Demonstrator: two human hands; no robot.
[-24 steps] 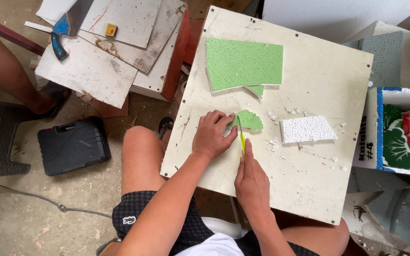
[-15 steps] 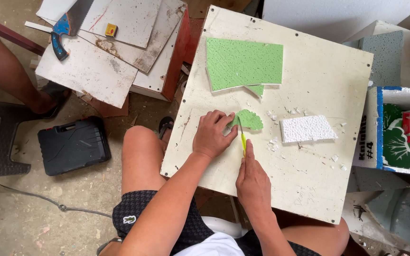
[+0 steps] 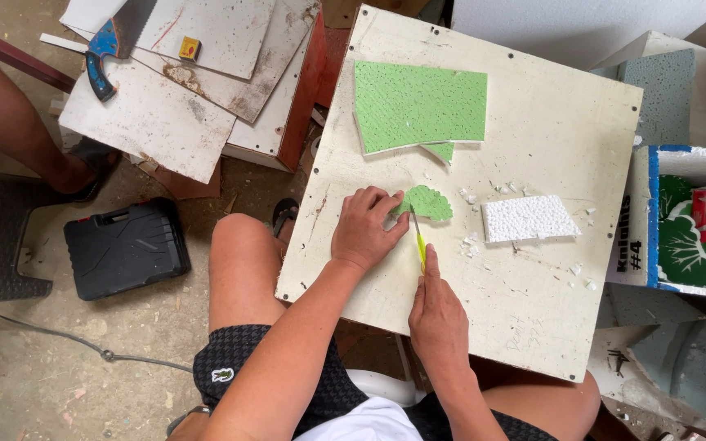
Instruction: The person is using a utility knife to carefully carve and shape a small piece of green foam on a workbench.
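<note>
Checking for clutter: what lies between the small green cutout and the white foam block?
Head view: only loose white crumbs on bare board between cutout and foam block.

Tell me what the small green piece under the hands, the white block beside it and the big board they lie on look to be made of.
Small green piece: probably foam, painted matte green on top; same pitted face as the large green sheet, which shows a white edge.
White block: looks like expanded polystyrene; beaded surface, white crumbs around it.
Board: seemingly plywood or similar, painted off-white, scuffed, with screw heads near the edges.
</note>
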